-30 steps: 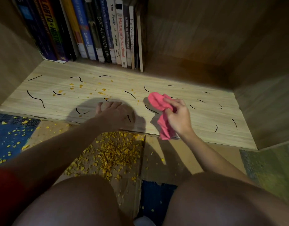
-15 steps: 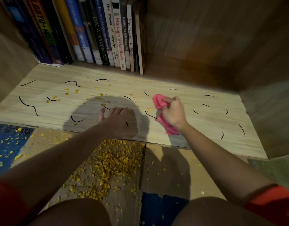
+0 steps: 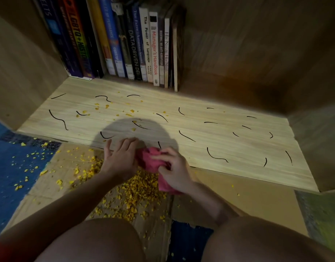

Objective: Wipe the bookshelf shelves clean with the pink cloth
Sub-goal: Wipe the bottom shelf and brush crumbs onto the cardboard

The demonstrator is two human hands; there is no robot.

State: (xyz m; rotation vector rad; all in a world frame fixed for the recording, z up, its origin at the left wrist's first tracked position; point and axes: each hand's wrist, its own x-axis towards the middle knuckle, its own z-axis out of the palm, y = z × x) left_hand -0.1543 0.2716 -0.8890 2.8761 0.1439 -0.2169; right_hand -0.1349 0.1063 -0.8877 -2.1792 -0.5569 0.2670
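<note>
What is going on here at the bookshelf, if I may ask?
A person's right hand grips a crumpled pink cloth at the front edge of the light wooden shelf, while the left hand rests beside it. Black squiggly marks and scattered yellow crumbs lie on the shelf; a crumb pile sits on the floor below. Upright books stand behind.

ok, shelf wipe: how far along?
Done, apparently: a heap of yellow crumbs lies on the cardboard below the front edge of the shelf. In hand: the right hand grips the pink cloth at that edge; the left hand rests beside it. Left: black marks all across the shelf, loose crumbs on its left half. Partway at best.
</note>
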